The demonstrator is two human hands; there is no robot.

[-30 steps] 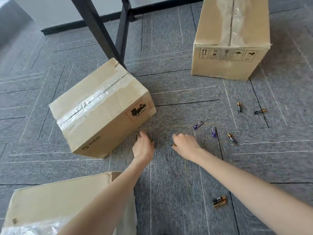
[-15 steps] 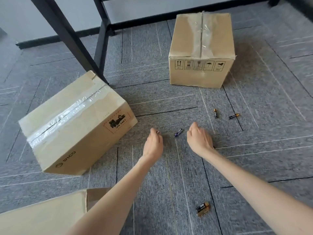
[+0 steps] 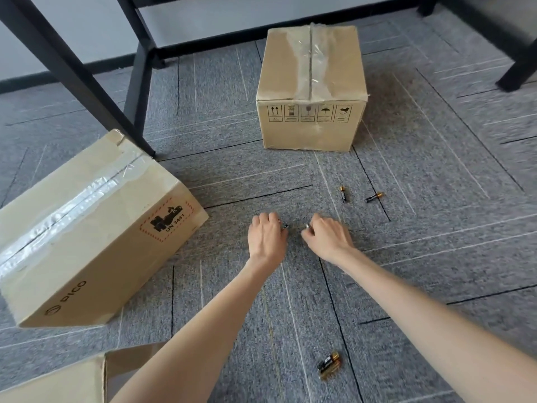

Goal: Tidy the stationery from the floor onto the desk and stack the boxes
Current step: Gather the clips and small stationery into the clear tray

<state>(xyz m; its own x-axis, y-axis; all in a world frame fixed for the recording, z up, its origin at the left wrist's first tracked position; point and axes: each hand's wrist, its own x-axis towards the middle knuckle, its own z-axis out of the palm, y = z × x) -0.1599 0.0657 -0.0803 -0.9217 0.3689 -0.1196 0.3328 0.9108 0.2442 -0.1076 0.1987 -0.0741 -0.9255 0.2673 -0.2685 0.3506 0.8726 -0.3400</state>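
Note:
Both hands are low over the grey carpet, fingers curled. From the fingers of my left hand (image 3: 266, 238) the end of a small battery (image 3: 285, 227) pokes out. My right hand (image 3: 329, 237) pinches another battery, of which only the metal tip (image 3: 307, 226) shows. Two loose batteries (image 3: 343, 194) (image 3: 374, 196) lie just beyond my right hand. A pair of batteries (image 3: 329, 365) lies near me, between my forearms. A taped cardboard box (image 3: 87, 228) sits tilted at the left and a second box (image 3: 311, 88) stands upright farther back.
A third cardboard box (image 3: 58, 385) shows at the bottom left corner, partly behind my left forearm. Black desk legs (image 3: 78, 74) slant down behind the left box, and another black leg (image 3: 520, 68) stands at the far right.
The purple battery that lay on the carpet between my hands is gone from the floor. My right hand has moved left towards my left hand, and a battery tip now shows in its fingers.

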